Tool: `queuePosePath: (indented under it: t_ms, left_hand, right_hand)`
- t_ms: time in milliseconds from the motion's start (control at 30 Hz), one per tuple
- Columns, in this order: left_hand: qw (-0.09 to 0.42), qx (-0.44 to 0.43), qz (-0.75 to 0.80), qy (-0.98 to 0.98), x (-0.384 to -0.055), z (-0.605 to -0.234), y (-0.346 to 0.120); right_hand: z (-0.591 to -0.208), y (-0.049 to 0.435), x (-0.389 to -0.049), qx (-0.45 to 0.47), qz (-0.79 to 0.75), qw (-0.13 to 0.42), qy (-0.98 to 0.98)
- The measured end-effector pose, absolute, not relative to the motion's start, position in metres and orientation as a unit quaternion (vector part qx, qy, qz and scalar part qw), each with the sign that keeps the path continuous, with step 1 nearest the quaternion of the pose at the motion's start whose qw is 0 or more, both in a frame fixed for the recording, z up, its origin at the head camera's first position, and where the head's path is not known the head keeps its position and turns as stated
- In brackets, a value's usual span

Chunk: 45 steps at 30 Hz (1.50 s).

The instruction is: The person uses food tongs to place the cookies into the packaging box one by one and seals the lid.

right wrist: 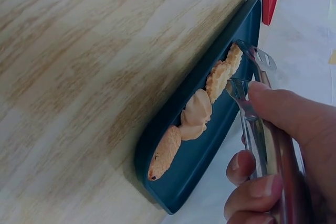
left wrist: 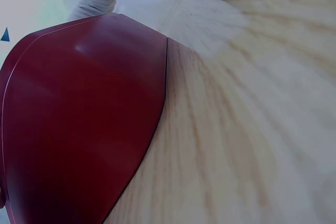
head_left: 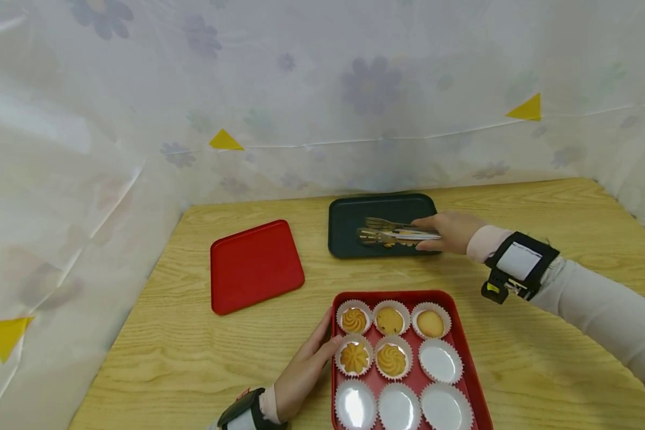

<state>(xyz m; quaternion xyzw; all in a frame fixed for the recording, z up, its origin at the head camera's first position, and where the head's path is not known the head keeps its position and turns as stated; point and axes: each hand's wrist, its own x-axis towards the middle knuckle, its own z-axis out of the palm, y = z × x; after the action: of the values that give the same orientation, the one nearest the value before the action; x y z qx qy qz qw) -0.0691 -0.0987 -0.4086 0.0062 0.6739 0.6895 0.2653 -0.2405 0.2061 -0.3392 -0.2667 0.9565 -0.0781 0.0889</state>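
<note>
My right hand (head_left: 451, 232) grips a pair of metal tongs (head_left: 403, 236) over the dark green tray (head_left: 349, 215). In the right wrist view, the fork-like tong ends stand apart beside a row of several cookies (right wrist: 197, 115) lying on that tray. One tong end is right at the farthest ridged cookie (right wrist: 234, 59). My left hand (head_left: 303, 377) holds the left side of the red tray (head_left: 477, 382), thumb over the rim and fingers along the outside. White paper cups fill this tray; several contain cookies (head_left: 389, 321), while others show bare white bottoms (head_left: 441, 361).
A second red tray (head_left: 255, 269) lies flat on the wooden table (head_left: 161, 334), left of the green one. Behind the table hangs a flowered plastic sheet (head_left: 301, 89) with yellow triangles (head_left: 227, 141) on it.
</note>
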Motion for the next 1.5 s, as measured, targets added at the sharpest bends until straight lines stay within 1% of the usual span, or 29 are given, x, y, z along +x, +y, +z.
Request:
queuePosePath:
  t_ms: [500,700,900,1233,1433,1500]
  left_hand:
    - [0.269,0.007,0.688,0.675,-0.068,-0.409,-0.099]
    - [0.269,0.007,0.686,0.676,-0.068,-0.408,-0.099]
    - [0.266,0.007,0.685,0.678,-0.068,-0.408,-0.099]
    - [0.261,0.010,0.687,0.678,-0.068,-0.410,-0.101]
    - [0.262,0.007,0.685,0.680,-0.068,-0.409,-0.101]
    - [0.262,0.008,0.684,0.681,-0.068,-0.409,-0.101]
  right_hand:
    - [-0.336,0.217,-0.238,-0.257,-0.156,0.109,0.947]
    - [-0.331,0.230,-0.228,-0.250,-0.190,0.115,0.942]
    - [-0.323,0.243,-0.209,-0.270,-0.210,0.092,0.935]
    - [-0.313,0.261,-0.173,-0.292,-0.194,0.057,0.935]
    - [-0.312,0.271,-0.153,-0.313,-0.198,0.024,0.928]
    - [-0.312,0.275,-0.146,-0.316,-0.194,0.028,0.928]
